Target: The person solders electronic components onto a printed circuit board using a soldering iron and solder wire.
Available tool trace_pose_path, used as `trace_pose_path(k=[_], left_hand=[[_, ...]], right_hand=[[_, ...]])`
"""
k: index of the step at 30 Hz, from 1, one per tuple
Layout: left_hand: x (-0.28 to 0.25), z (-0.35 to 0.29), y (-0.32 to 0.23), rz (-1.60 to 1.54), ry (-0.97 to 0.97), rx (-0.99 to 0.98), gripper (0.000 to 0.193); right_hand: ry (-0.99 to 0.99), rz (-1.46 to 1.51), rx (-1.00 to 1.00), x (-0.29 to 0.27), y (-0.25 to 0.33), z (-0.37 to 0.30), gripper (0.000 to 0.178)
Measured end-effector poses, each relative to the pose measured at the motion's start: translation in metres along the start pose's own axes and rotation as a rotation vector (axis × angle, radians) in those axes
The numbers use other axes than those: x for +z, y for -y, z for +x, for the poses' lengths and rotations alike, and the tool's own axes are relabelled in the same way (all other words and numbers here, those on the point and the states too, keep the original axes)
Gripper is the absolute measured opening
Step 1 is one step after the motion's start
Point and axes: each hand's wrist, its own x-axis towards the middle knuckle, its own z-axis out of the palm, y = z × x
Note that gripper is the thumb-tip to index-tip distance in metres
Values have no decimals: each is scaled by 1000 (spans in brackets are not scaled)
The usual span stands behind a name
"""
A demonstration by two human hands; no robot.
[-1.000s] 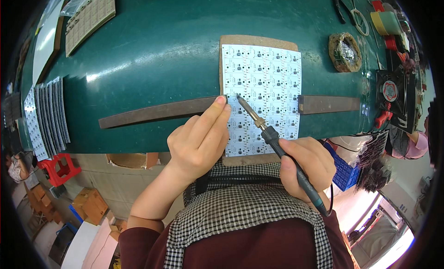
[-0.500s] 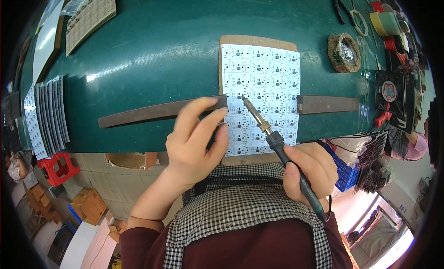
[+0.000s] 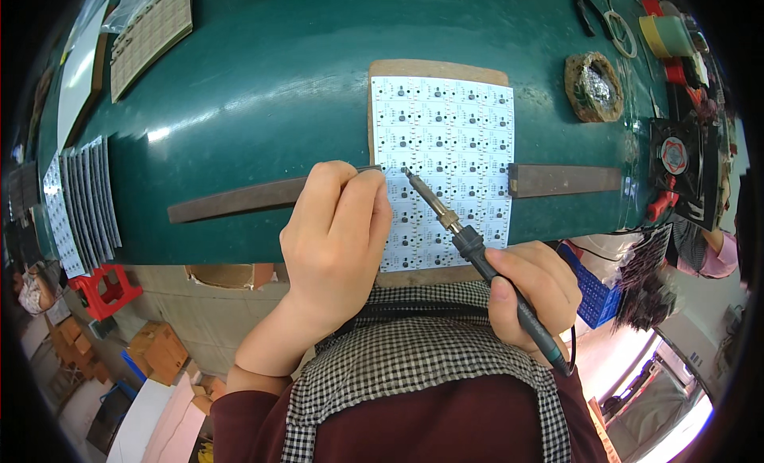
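A soldering iron (image 3: 469,244) is gripped in my right hand (image 3: 543,292), its handle slanting up and to the left. Its tip points at a small black part in the left column of a white circuit board panel (image 3: 457,156). Beneath the panel lies a brown backing board (image 3: 439,67). My left hand (image 3: 330,248) is closed at the panel's left edge, over the end of a long dark bar (image 3: 239,202). Whatever its fingertips pinch is hidden. Against the panel's right edge rests a second dark bar (image 3: 567,181).
Stacked circuit panels (image 3: 87,204) stand at the left, with a beige panel (image 3: 151,45) farther back. At the right are a rough-rimmed dish (image 3: 593,87) with silvery contents, a small fan (image 3: 675,155), and pliers (image 3: 583,13). A blue basket (image 3: 597,292) sits below the table edge.
My left hand's fingers have drawn together and its back has turned upward. The iron's tip has shifted slightly left and down, and the panel appears slightly farther left in view.
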Motion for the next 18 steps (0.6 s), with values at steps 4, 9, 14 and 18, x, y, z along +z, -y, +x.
trace_pose_path(k=[4,9,14,18], left_hand=[[5,3,2,24,-22,90,20],[5,6,2,-7,5,65,20],[5,7,5,-21,15,57,19],[5,8,6,-36,49,55,18]], right_hand=[[-13,28,0,3,-4,0,22],[0,20,17,5,-6,-1,24],[19,13,28,6,-5,1,25],[18,10,36,7,-4,1,24]])
